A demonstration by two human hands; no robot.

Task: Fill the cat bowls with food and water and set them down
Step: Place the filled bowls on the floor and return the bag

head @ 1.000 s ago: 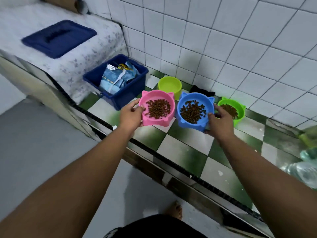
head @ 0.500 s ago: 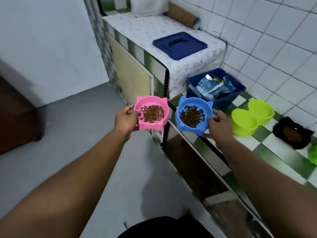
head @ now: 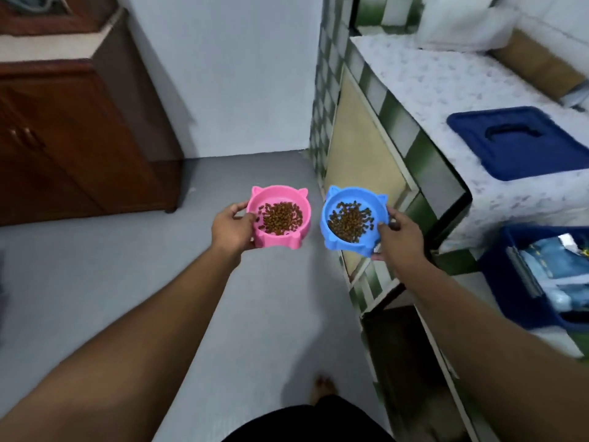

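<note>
My left hand (head: 232,227) grips the left rim of a pink cat-eared bowl (head: 271,199) holding brown kibble. A blue cat-eared bowl (head: 338,194), also holding kibble, is gripped at its right rim by my right hand (head: 400,242). Both bowls hang side by side in the air above the grey floor (head: 134,282), a small gap between them. The blue bowl tilts slightly toward me.
A green-checked tiled counter (head: 414,173) runs along the right. On it sit a dark blue lid (head: 522,141) on a patterned cloth and a dark blue bin (head: 510,282) with food bags. A brown wooden cabinet (head: 70,138) stands at the left against the wall. My bare foot (head: 323,389) shows below.
Both bowls were lifted off the counter and carried left, away from it. My view has swung left to the floor and the cabinet; the green and black bowls have left the view.
</note>
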